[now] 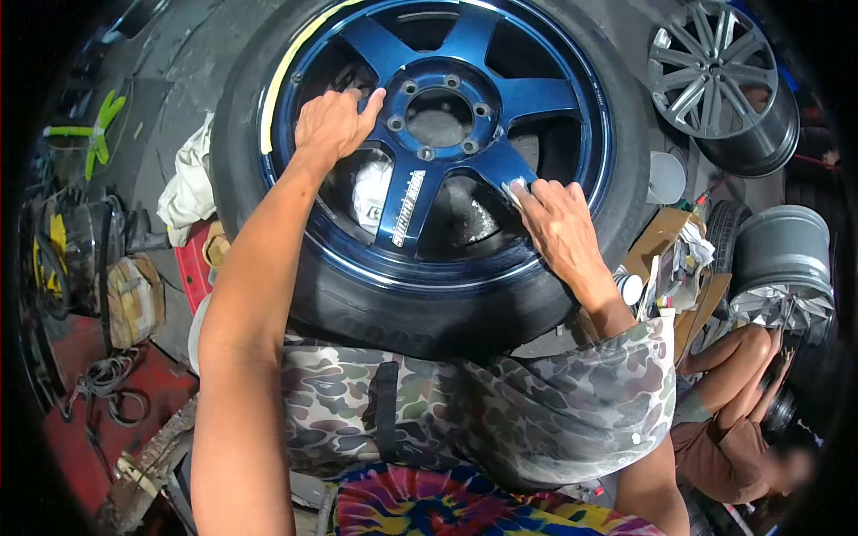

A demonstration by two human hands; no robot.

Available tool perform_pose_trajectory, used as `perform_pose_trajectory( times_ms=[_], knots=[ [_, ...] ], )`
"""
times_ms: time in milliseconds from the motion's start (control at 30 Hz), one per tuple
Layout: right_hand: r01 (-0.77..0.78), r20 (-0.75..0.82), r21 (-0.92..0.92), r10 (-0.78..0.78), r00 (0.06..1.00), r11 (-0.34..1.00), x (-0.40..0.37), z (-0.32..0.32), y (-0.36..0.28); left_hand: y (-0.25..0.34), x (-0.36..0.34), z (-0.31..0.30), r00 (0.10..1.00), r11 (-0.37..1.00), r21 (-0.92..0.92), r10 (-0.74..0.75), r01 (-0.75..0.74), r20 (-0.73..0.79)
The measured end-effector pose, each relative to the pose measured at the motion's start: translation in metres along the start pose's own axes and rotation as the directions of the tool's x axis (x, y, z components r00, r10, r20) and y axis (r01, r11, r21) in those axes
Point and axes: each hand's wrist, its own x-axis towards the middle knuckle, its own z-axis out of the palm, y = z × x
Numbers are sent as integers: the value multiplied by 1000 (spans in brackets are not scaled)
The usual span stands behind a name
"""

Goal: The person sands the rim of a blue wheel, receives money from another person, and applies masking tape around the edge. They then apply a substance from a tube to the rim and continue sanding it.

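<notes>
A blue multi-spoke wheel point(384, 45) with a black tyre point(393, 317) lies flat before me. White lettering marks its lower spoke, and yellow tape point(284, 80) runs along the upper-left rim. My left hand point(335, 123) rests on the left spoke near the hub, thumb stretched out and the other fingers curled over the edge, partly hidden. My right hand point(559, 219) presses a small white cloth point(515, 191) against the lower-right spoke. Behind the spokes a white item point(372, 192) shows through the lower-left opening.
A silver multi-spoke wheel point(713, 67) lies at the upper right, another wheel point(780, 255) below it. A person point(728, 438) sits at the lower right. Cardboard point(657, 241), a white cup point(666, 177), a white cloth point(189, 183) and coiled cable point(107, 380) surround the tyre.
</notes>
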Motion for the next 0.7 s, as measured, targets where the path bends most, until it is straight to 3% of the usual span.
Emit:
perform_pose_trajectory(
  times_ms=[167, 333, 433, 700],
  knots=[
    [-31, 75, -33, 33, 997, 999, -8, -5, -4, -1, 0, 1, 1000, 1000, 27, 4, -4, -8],
    [-37, -8, 11, 37, 999, 999, 1, 1, -5, 1, 0, -2, 1000, 1000, 20, 0, 0, -30],
    [-52, 60, -24, 53, 997, 998, -10, -1, -7, 1, -2, -1, 1000, 1000, 25, -2, 3, -25],
    [-29, 29, 20, 28, 999, 999, -9, 3, -6, 0, 1, -2, 1000, 999, 31, -9, 8, 28]
  ],
)
